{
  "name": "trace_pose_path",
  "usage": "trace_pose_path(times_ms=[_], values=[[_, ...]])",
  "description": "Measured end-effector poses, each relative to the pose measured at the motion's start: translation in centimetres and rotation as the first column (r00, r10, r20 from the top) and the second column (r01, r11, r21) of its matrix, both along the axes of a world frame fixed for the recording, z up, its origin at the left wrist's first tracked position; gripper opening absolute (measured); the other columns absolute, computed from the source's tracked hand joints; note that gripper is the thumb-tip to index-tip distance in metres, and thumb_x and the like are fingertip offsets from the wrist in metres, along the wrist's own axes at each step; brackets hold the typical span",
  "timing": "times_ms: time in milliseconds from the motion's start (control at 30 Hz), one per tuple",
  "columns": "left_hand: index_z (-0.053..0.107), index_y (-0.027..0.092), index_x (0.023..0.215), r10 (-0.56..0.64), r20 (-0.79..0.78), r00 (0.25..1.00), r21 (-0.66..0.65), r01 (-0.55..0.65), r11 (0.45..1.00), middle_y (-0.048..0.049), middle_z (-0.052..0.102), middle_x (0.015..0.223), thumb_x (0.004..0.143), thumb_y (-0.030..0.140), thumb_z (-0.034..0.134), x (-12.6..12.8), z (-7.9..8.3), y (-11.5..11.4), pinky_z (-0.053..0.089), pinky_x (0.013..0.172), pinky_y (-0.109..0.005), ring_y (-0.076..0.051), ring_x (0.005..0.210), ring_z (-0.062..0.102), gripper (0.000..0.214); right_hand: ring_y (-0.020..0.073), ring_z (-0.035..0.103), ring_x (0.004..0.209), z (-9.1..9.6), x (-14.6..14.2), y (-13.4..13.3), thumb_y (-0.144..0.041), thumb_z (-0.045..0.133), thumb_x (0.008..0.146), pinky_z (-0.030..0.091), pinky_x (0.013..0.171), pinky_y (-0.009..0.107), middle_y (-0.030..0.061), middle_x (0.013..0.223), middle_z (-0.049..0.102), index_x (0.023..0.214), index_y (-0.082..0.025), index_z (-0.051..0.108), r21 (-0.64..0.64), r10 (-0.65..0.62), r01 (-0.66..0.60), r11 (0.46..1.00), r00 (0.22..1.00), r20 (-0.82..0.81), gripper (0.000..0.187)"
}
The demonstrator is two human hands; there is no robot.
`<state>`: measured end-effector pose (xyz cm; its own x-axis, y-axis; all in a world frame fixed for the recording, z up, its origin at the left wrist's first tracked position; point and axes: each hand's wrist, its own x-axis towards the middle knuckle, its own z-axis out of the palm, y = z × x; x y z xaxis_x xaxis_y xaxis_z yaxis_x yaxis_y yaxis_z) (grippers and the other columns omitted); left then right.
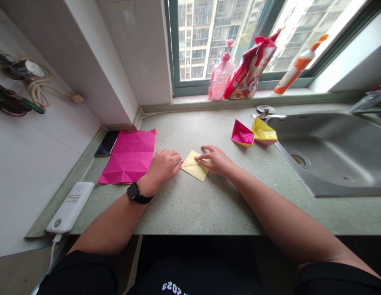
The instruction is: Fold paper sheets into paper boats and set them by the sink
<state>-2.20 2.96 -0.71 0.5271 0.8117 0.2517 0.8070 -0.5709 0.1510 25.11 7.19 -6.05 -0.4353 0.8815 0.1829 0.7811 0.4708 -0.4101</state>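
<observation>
Both your left hand (162,166) and your right hand (216,160) rest on the tabletop (190,205), apart, with a folded yellow paper square (194,169) between them. Neither hand is clamped on it. The paper lies flat, turned like a diamond, near the front middle of the tabletop. Your left hand, a black smartwatch (135,191) on its wrist, sits with its fingertips at the paper's left corner, while the fingers (205,157) of your right hand lie spread across the paper's right side.

Just left of your left hand is a creased magenta paper sheet (128,157), opened flat, with a black smartphone (107,143) beside it. Nearer the tabletop's left edge lies a white power bank (70,207), its cable trailing off the front.

Beyond your right hand, two folded paper pieces touch — a pink one (242,133) and a yellow one (264,132) — close to the rim of a stainless steel sink (328,155). On the windowsill (254,95) stand a pink pump bottle (221,71), a red patterned bag (250,67) and an orange-and-white squeeze bottle (296,65).
</observation>
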Motion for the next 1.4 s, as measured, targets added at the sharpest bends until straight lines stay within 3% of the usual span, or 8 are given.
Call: trace_pose_path(times_ms=[100,200,367,533,600,833,967,1400], values=[[0.079,0.021,0.124,-0.170,0.087,0.982,0.027,0.168,0.985,-0.0094,0.078,0.131,0.107,0.028,0.065,0.8,-0.8,0.3,0.052,0.108,-0.046,-0.029,0.120,0.070,0.023,0.0372,0.062,0.139,0.0,-0.2,0.2,-0.037,0.077,0.100,0.045,0.122,0.062,0.0130,0.148,0.068,0.110,-0.034,0.089,0.009,0.009,-0.008,1.000,0.999,-0.042,0.016],[0.078,0.021,0.125,-0.275,0.059,0.960,-0.029,0.277,0.961,-0.0089,0.078,0.132,0.105,0.027,0.069,1.4,-1.6,0.2,0.053,0.108,-0.048,-0.029,0.120,0.070,0.023,0.0371,0.062,0.139,-0.1,-0.5,0.3,-0.038,0.078,0.099,0.046,0.121,0.063,0.0143,0.147,0.067,0.108,-0.032,0.089,0.006,-0.007,0.007,1.000,0.998,-0.064,0.015],[0.083,0.023,0.115,-0.236,0.065,0.970,-0.073,0.241,0.968,-0.0069,0.080,0.127,0.106,0.026,0.067,1.3,-1.9,0.2,0.053,0.106,-0.049,-0.028,0.114,0.072,0.019,0.0382,0.056,0.146,-0.6,-0.5,0.5,-0.037,0.081,0.095,0.041,0.124,0.066,0.0147,0.152,0.063,0.113,-0.030,0.084,-0.005,-0.023,0.022,1.000,0.998,-0.067,0.019],[0.086,0.023,0.111,-0.191,0.076,0.979,-0.089,0.197,0.976,-0.0066,0.081,0.127,0.104,0.025,0.068,0.8,-1.9,0.3,0.054,0.105,-0.050,-0.029,0.112,0.073,0.019,0.0465,0.040,0.160,-0.7,1.4,1.7,-0.044,0.090,0.085,0.032,0.129,0.070,0.0172,0.165,0.052,0.139,-0.030,0.072,-0.079,-0.163,0.163,0.984,0.987,-0.004,0.059],[0.086,0.023,0.110,-0.177,0.078,0.981,-0.092,0.184,0.979,-0.0067,0.082,0.127,0.105,0.026,0.068,0.7,-1.9,0.4,0.054,0.105,-0.050,-0.029,0.112,0.073,0.019,0.0475,0.037,0.162,-0.7,2.8,2.2,-0.046,0.091,0.084,0.031,0.130,0.070,0.0177,0.169,0.050,0.143,-0.030,0.070,-0.115,-0.181,0.182,0.977,0.983,0.021,0.064],[0.085,0.021,0.104,-0.153,0.104,0.983,-0.100,0.163,0.981,-0.0077,0.082,0.121,0.106,0.026,0.064,0.3,-2.0,0.7,0.055,0.104,-0.049,-0.028,0.111,0.074,0.022,0.0377,0.052,0.154,0.1,5.7,2.9,-0.039,0.084,0.091,0.041,0.129,0.061,0.0127,0.160,0.060,0.130,-0.031,0.079,-0.109,-0.066,0.057,0.992,0.995,-0.080,0.040],[0.086,0.022,0.101,-0.145,0.104,0.984,-0.094,0.155,0.983,-0.0069,0.082,0.121,0.104,0.026,0.068,0.1,-2.1,0.9,0.055,0.104,-0.048,-0.028,0.110,0.073,0.018,0.0332,0.062,0.144,0.5,4.7,2.3,-0.039,0.076,0.099,0.047,0.125,0.058,0.0115,0.151,0.067,0.115,-0.032,0.084,-0.078,-0.044,0.033,0.996,0.988,-0.145,0.020],[0.086,0.024,0.096,-0.129,0.129,0.983,-0.087,0.141,0.986,-0.0074,0.081,0.119,0.102,0.028,0.071,-0.1,-2.1,0.8,0.056,0.104,-0.047,-0.027,0.109,0.073,0.016,0.0293,0.070,0.130,1.4,1.6,0.4,-0.029,0.078,0.092,0.050,0.119,0.052,0.0104,0.140,0.073,0.096,-0.026,0.080,-0.142,-0.050,0.014,0.990,0.966,-0.254,0.005]])
